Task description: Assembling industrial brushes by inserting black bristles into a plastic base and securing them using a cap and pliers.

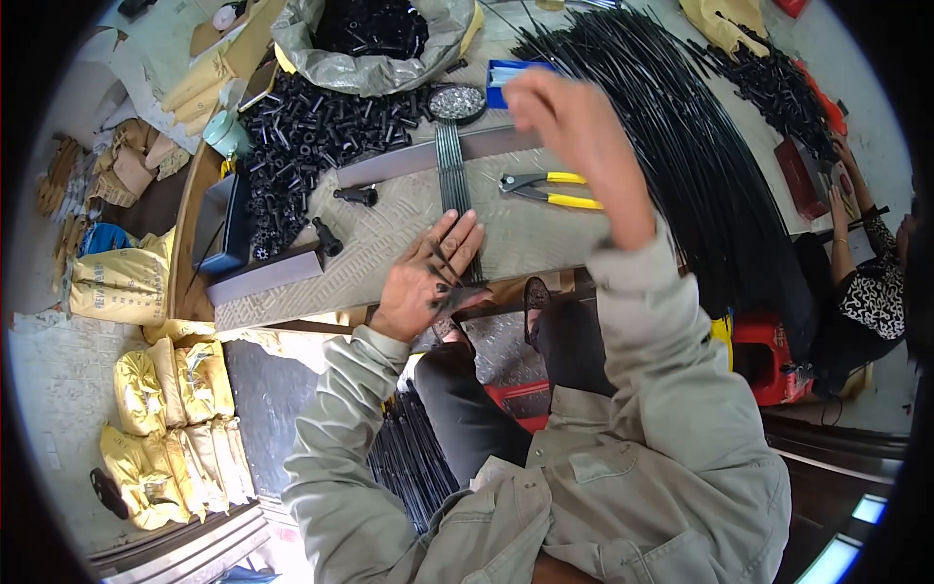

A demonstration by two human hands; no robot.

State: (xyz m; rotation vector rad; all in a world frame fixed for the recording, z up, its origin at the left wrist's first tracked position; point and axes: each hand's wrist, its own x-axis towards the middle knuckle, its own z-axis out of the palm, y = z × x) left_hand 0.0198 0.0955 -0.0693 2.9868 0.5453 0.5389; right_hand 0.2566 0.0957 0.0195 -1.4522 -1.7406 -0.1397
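My left hand (428,277) lies flat, fingers spread, on the near end of a narrow bundle of thin black rods (453,180) that runs away from me across the patterned metal worktop (389,219). My right hand (574,131) is raised above the bench, beyond the bundle's right side, fingers curled; whether it holds anything is hidden. Yellow-handled pliers (545,188) rest on the worktop just below the right hand. A round dish of small silver parts (456,101) stands at the bundle's far end.
A heap of short black tubes (311,136) and an open grey sack (375,44) of more fill the far left. A large fan of long black rods (691,146) spreads to the right. Another person (866,273) sits at the right edge. Yellow sacks (170,428) lie on the floor at left.
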